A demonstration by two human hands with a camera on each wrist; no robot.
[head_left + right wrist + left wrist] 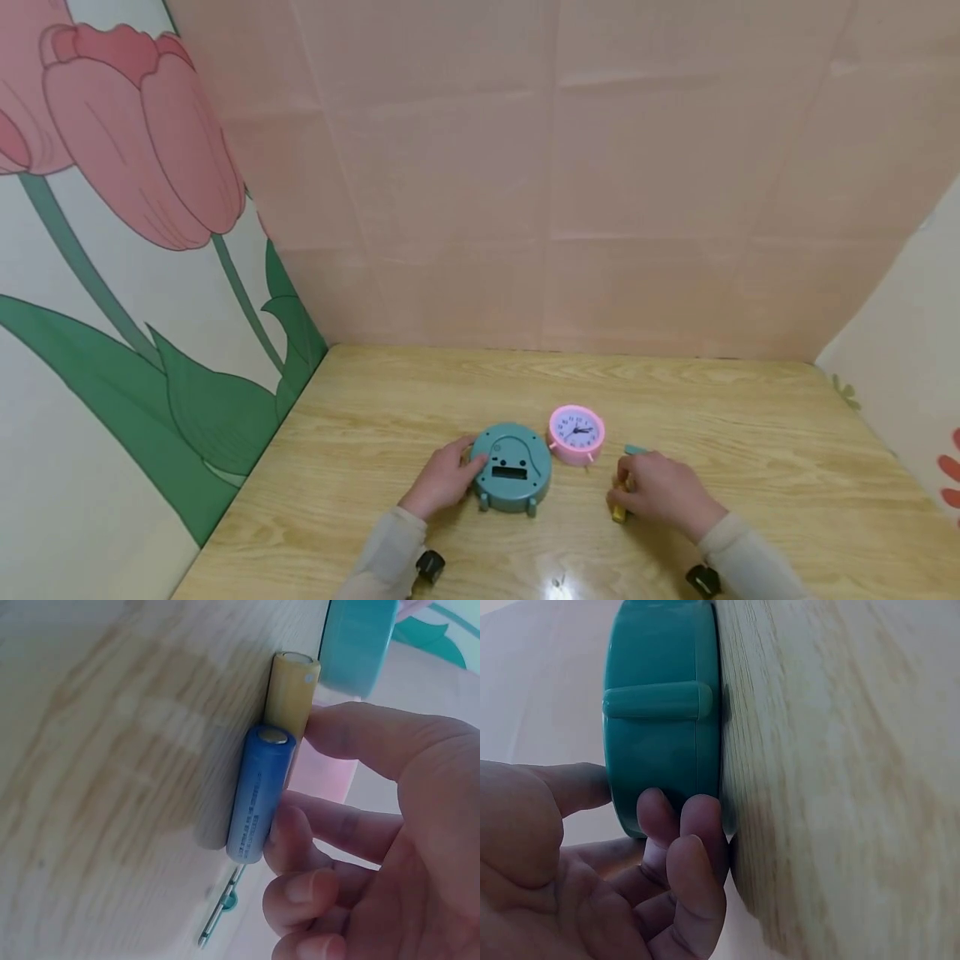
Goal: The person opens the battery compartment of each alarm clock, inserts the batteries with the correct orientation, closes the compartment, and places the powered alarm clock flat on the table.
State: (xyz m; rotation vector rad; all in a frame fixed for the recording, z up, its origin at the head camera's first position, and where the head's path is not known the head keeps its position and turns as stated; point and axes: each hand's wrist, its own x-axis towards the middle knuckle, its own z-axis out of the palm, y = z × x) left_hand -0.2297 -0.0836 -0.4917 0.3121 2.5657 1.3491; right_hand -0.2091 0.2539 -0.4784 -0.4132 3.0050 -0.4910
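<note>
A round teal alarm clock (pixel 512 467) lies face down on the table, its back up and its battery compartment uncovered. My left hand (pixel 444 479) grips its left edge, thumb on the back and fingertips along the side (pixel 664 750). To the right of the clock, my right hand (pixel 663 492) pinches a yellow battery (pixel 291 694) between thumb and index finger, low at the table surface. Against it lies a blue battery (pixel 261 791), which the hand hides in the head view. A small teal piece (pixel 636 449) lies just beyond the right hand.
A small pink alarm clock (pixel 576 433) sits face up behind and between the hands. The wooden table (pixel 420 383) meets a pink-covered wall (pixel 547 208) at the back. A wall with painted tulips (pixel 150 142) borders the left side.
</note>
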